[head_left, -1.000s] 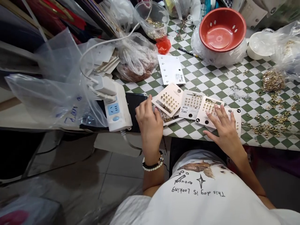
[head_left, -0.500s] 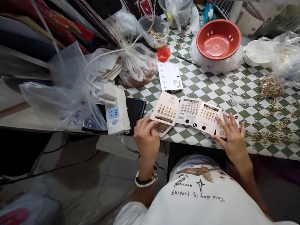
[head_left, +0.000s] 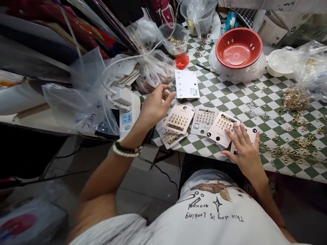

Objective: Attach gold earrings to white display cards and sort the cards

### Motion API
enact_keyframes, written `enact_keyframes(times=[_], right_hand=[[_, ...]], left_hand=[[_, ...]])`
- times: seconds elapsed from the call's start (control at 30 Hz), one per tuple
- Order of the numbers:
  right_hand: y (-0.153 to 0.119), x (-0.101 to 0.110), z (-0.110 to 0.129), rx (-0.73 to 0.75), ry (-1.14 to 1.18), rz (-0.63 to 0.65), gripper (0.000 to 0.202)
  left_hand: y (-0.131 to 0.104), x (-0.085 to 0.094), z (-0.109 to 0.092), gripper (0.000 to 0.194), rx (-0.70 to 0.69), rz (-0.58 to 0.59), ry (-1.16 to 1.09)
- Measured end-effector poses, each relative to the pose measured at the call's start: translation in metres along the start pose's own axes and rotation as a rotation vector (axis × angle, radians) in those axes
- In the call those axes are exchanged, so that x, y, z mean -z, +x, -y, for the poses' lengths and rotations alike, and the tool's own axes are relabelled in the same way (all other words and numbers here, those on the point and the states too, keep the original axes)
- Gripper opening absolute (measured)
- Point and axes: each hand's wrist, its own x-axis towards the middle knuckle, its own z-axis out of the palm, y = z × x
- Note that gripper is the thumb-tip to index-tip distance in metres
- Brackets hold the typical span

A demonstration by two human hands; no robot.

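Five pale, gold-studded earring cards [head_left: 184, 115] are showing; right hand [head_left: 245, 151] is lying flat, left hand [head_left: 155, 107] hovering open beside one white card [head_left: 187, 80].

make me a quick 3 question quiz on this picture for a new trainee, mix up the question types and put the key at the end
1. Multiple choice: What are the fingers of the right hand spread over?
a) the red bowl
b) the stud cards
c) the power strip

2. True or false: The white-bead bracelet is worn on the right arm.

3. Fill in the blank: The hand nearest the white card, the one lying just behind the stud cards, is the ____ hand.

Key:
1. b, the stud cards
2. False, it is on the left arm
3. left, as in left hand
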Motion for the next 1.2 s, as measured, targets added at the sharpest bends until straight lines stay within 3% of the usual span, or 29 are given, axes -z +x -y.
enact_keyframes(times=[0.13, 0.2, 0.3, 0.37, 0.5, 0.6, 0.67, 0.73, 0.83, 0.97, 1.1, 1.2], right_hand=[[0.000, 0.000, 0.002, -0.016, 0.009, -0.013, 0.067], [0.000, 0.000, 0.002, -0.020, 0.010, -0.021, 0.066], [0.000, -0.001, 0.001, -0.010, 0.008, -0.038, 0.062], [0.000, -0.002, 0.000, -0.004, 0.004, -0.049, 0.060], [0.001, -0.002, -0.002, 0.013, 0.001, -0.038, 0.061], [-0.003, 0.004, -0.005, 0.016, 0.039, -0.059, 0.072], [-0.008, 0.011, -0.007, -0.023, 0.064, -0.118, 0.081], [-0.014, 0.018, -0.010, -0.053, 0.073, -0.163, 0.088], [-0.018, 0.024, -0.011, -0.027, 0.080, -0.150, 0.090], [-0.020, 0.023, -0.010, 0.027, 0.124, -0.128, 0.089], [-0.021, 0.013, -0.014, 0.025, 0.146, -0.188, 0.084], [-0.020, 0.006, -0.017, 0.030, 0.119, -0.152, 0.077]], left_hand=[[0.042, -0.018, -0.003, 0.059, 0.083, 0.061, -0.011], [0.052, -0.020, -0.005, 0.059, 0.108, 0.078, -0.146], [0.064, -0.011, -0.011, 0.050, 0.099, 0.097, -0.377], [0.072, -0.001, -0.017, 0.048, 0.084, 0.069, -0.419], [0.085, 0.010, -0.026, 0.047, 0.034, 0.076, -0.203], [0.064, 0.003, -0.032, 0.052, -0.110, 0.055, 0.032], [0.030, -0.010, -0.038, 0.051, -0.353, 0.049, 0.147], [-0.010, -0.026, -0.042, 0.053, -0.652, 0.209, 0.139], [-0.059, -0.050, -0.041, 0.076, -0.983, 0.415, 0.207], [-0.082, -0.064, -0.026, 0.066, -1.062, 0.357, 0.350], [-0.082, -0.057, -0.013, 0.060, -1.073, 0.249, 0.419], [-0.085, -0.052, -0.015, 0.059, -1.068, 0.219, 0.470]])
